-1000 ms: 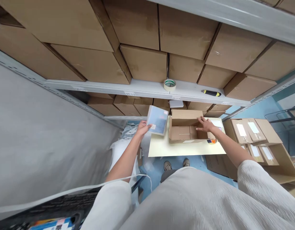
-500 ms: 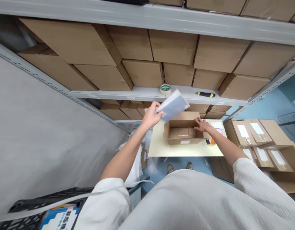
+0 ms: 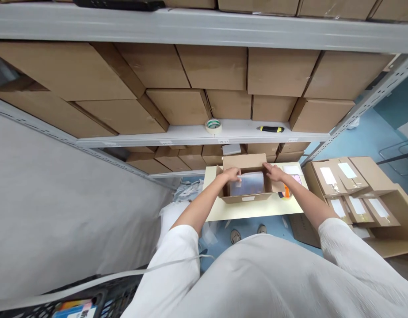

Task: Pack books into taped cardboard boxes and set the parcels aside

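Note:
An opened cardboard box [image 3: 227, 199] stands on the pale yellow table [image 3: 220, 214], its back flap raised. My left hand [image 3: 233, 175] reaches over the box's left side, closed on the near left corner of a pale blue, book-like packet [image 3: 248, 184]. The packet lies flat inside the box, and its shiny face looks like clear plastic. At the box's right back corner my right hand [image 3: 273, 172] has its fingers closed over the cardboard edge. An orange tape roll [image 3: 286, 191] sits right beside the box, under my right forearm.
Shelves of cardboard boxes [image 3: 210, 66] rise ahead. A masking tape roll [image 3: 213, 126] and a yellow-black cutter [image 3: 270, 129] lie on the shelf. To the right, a large carton [image 3: 401, 207] holds several labelled boxes. A black crate [image 3: 116, 293] stands at lower left, beside the grey wall [image 3: 91, 221].
My left hand has brought the packet down and right, from above the box's left side into it. My right hand has stayed at the box's right back corner. The view has shifted slightly.

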`<state>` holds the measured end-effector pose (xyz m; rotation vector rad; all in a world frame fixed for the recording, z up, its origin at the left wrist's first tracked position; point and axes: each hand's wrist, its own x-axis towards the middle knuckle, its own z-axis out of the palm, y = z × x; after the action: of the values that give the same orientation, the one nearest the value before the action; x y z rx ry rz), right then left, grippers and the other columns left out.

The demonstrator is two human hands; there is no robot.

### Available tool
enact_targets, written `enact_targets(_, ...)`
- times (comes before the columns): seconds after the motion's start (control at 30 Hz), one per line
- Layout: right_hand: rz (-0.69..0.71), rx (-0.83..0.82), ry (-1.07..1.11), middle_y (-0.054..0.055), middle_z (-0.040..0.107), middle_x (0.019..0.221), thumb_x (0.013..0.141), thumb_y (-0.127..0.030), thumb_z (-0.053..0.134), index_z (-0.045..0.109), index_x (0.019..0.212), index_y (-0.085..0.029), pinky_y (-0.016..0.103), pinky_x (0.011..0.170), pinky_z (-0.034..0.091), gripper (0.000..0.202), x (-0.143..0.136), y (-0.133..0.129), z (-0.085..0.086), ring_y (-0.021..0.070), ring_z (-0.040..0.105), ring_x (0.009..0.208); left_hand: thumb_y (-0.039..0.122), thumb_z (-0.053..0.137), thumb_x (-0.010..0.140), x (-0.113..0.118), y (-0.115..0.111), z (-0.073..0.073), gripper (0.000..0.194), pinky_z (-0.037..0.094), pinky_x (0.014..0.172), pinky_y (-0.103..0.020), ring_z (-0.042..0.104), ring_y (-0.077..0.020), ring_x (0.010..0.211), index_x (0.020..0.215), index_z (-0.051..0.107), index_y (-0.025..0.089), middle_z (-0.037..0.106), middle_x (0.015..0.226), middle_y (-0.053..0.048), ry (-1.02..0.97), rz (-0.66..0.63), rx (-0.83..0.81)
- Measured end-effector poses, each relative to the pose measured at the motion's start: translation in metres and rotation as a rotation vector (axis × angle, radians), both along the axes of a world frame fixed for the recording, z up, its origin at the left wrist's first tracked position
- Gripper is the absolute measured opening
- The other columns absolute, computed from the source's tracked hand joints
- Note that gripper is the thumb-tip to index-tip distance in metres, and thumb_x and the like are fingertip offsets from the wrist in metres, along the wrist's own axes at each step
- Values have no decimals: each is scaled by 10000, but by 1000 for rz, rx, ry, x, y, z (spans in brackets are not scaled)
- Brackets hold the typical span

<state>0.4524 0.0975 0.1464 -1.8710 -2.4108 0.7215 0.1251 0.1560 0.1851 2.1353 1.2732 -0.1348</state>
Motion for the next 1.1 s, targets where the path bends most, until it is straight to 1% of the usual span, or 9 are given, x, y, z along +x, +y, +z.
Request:
enact_targets(0.1,2,-34,4,117,351,1787,948,-397,588,216,1767,-245,547,1290,315,913,0,-1,1,358,432,1557,373,891,716,-1,-1,-8,317,347,1188,-546,612,-426,1323,996,794,261,795,1179,-134,29,31,86)
enact_targets(0.2,-6,-28,18,103,383,1774,959,-397,577,236,1763,-257,560,1290,325,885,1,-2,3,360,445,1547,307,756,848,-13,-6,-8,143,330,1179,-568,630,-411,1276,974,812,267,803,1153,-137,4,53,180)
enact_targets(0.43,-49,130,152,132,564,1619,988,-291,467,538,1609,-195,519,1272,404,632,15,-13,20,329,515,1481,211,571,947,-57,-24,11,266,332,1149,-566,581,-384,1269,1103,777,272,751,1260,-137,-168,209,357)
enact_targets(0.57,-228,285,191,165,631,1490,1003,-338,451,649,1488,-203,597,1245,415,541,30,-23,29,378,545,1401,244,577,959,-78,-35,16,268,396,1141,-502,546,-366,1336,1190,714,259,642,1391,-137,-333,406,453)
enact_targets(0.67,-448,349,275,196,651,1437,1031,-409,385,626,1481,-191,610,1185,472,555,42,-27,25,383,577,1357,250,578,958,-90,-39,9,247,483,1078,-439,642,-305,1184,1191,655,227,646,1317,-140,-462,584,405)
enact_targets(0.73,-570,289,389,193,697,1352,1034,-428,326,588,1488,-183,580,1080,559,578,49,-30,19,347,673,1199,235,541,967,-96,-41,1,219,526,1020,-403,688,-252,1048,1172,615,226,687,1197,-110,-545,724,309)
enact_targets(0.87,-599,119,553,145,767,1156,960,-419,442,600,1442,-182,531,947,630,560,52,-34,4,280,728,940,157,562,873,-106,-47,-15,215,575,939,-376,721,-197,873,1072,577,238,722,934,-25,-690,905,51)
enact_targets(0.97,-535,82,591,154,764,1165,895,-401,568,646,1384,-164,498,957,636,549,43,-34,-4,284,726,1012,98,600,757,-110,-56,-23,230,596,941,-395,744,-212,910,947,592,228,750,920,-42,-729,856,-76)
enact_targets(1.1,-527,30,584,165,725,1299,888,-464,673,616,1441,-183,498,973,640,623,21,-23,-12,263,723,995,47,580,673,-113,-66,-24,366,553,1107,-445,743,-253,1176,973,705,215,799,1128,-91,-661,569,-116)
